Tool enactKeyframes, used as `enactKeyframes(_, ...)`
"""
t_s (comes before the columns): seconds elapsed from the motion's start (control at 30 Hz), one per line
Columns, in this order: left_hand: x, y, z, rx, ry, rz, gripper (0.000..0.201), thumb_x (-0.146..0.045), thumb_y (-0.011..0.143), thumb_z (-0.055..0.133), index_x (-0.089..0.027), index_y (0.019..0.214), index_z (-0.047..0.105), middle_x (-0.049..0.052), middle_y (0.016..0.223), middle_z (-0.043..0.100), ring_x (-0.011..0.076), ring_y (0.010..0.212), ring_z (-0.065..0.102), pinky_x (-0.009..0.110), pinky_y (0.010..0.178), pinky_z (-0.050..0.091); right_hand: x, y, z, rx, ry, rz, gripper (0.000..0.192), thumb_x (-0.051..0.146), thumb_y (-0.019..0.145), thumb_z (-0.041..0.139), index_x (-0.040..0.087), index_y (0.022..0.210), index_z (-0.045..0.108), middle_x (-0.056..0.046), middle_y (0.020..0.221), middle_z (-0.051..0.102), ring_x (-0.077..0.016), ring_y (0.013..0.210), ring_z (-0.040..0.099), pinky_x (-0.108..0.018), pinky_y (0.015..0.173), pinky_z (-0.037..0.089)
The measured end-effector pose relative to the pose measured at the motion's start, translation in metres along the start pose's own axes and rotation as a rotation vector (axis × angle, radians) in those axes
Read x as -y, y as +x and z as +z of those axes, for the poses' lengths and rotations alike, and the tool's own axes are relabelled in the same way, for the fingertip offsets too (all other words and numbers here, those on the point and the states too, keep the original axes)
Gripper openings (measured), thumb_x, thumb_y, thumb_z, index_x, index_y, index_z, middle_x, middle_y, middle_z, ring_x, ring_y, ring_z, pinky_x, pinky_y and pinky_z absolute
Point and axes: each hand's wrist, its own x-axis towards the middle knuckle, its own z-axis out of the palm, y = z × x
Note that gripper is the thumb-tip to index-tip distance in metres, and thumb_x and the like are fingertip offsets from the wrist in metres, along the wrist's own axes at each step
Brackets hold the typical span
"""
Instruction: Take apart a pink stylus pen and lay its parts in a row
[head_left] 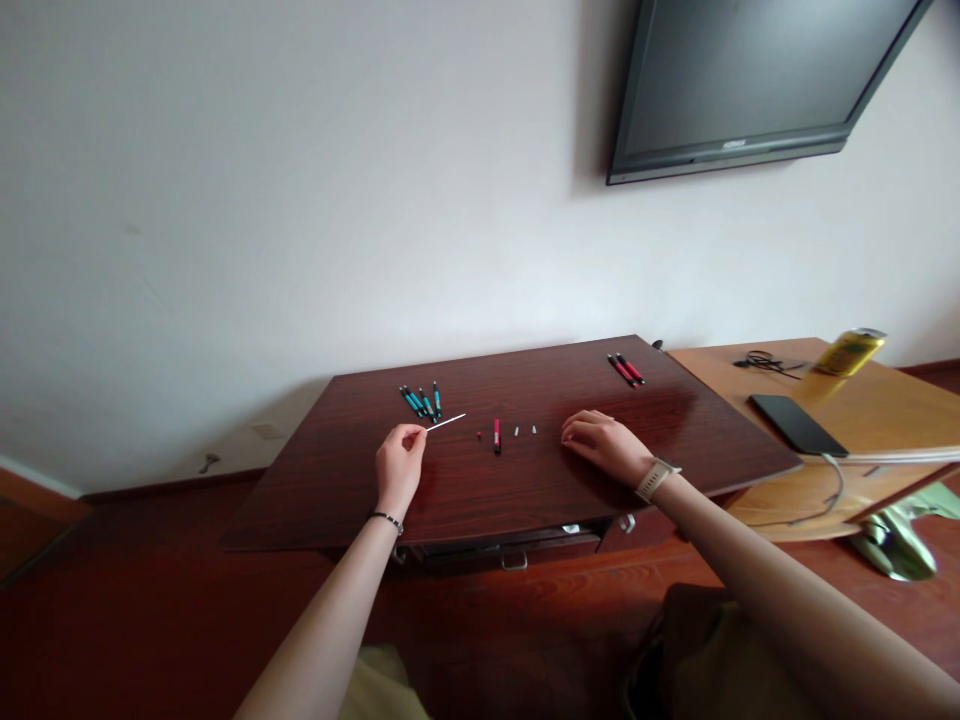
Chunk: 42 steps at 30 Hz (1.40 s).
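Nearest me, my left hand (400, 465) hovers over the dark red-brown wooden worktop (337, 490), a thin black band on its wrist. The thin white pen refill rod (447, 422) sits in its grip: thumb and forefinger are pinched shut on the near end, and the rod slants up and away to the right, its far tip clear of the surface as far as I can tell. My right hand (604, 443), with a pale watch strap at the wrist, lies palm down on the worktop well to the right; its fingers are loosely curled and hold nothing I can make out.

Between the two hands lies a short row of small parts: a tiny red cap piece (479, 436), a red and black pen barrel (496, 436) pointing away from me, and two small grey bits (525, 430). None of them touches either hand.

Just beyond the left hand, a cluster of blue and black pens (422, 402) lies fanned out. Farther back on the right, two red and black pens (625, 370) lie side by side near the far edge.

To the right stands a lighter wooden side table (885, 400) with a black phone (798, 424), a yellow drink can (850, 352) and a tangle of black cable (765, 361). On the white wall above hangs a dark flat screen (757, 80).
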Motion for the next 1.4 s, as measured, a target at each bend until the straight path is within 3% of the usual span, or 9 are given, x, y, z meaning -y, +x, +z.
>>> enactKeyframes(0.17,-0.003,-0.006,-0.002,0.008,0.247,0.071,0.019,-0.037,0.097,0.062,-0.023,0.088,0.07,0.005,0.09,0.074,0.0217,0.082,0.067,0.031,0.075,0.046,-0.014,-0.009,0.0,0.039,0.019,0.056,0.02,0.034,0.104,0.059,0.027,0.101,0.078,-0.006,0.114,0.073,-0.0221,0.096,0.071,-0.038,0.095,0.058)
enactKeyframes(0.43,-0.019,-0.02,0.007,0.208,0.48,0.092,0.017,-0.032,0.097,0.065,-0.024,0.082,0.065,0.005,0.089,0.071,0.0215,0.075,0.064,0.03,0.066,0.038,-0.018,-0.005,0.004,0.056,0.007,0.069,0.023,0.031,0.103,0.059,0.029,0.103,0.082,-0.006,0.113,0.073,-0.0215,0.094,0.073,-0.036,0.092,0.058)
enactKeyframes(1.03,-0.035,-0.03,0.023,0.264,0.574,0.136,0.013,-0.03,0.1,0.06,-0.023,0.089,0.064,0.007,0.093,0.071,0.0228,0.078,0.064,0.03,0.064,0.036,0.0,0.017,0.011,0.047,-0.005,0.126,0.034,0.007,0.094,0.053,0.025,0.105,0.079,-0.005,0.108,0.078,-0.0222,0.095,0.074,-0.035,0.092,0.057)
enactKeyframes(1.23,-0.038,-0.028,0.026,0.279,0.607,0.093,0.015,-0.033,0.102,0.058,-0.023,0.093,0.065,0.006,0.096,0.073,0.0234,0.084,0.068,0.03,0.068,0.04,0.0,0.012,0.018,0.022,0.051,0.187,0.024,0.024,0.092,0.075,0.024,0.116,0.075,-0.007,0.111,0.077,-0.0235,0.096,0.074,-0.035,0.088,0.06)
enactKeyframes(1.4,-0.042,-0.028,0.025,0.3,0.627,0.074,0.018,-0.036,0.104,0.056,-0.023,0.097,0.065,0.007,0.102,0.073,0.0234,0.092,0.069,0.03,0.073,0.044,-0.008,0.016,0.025,-0.006,0.092,0.234,0.028,0.019,0.089,0.077,0.023,0.116,0.074,-0.006,0.107,0.078,-0.0225,0.093,0.075,-0.034,0.086,0.061)
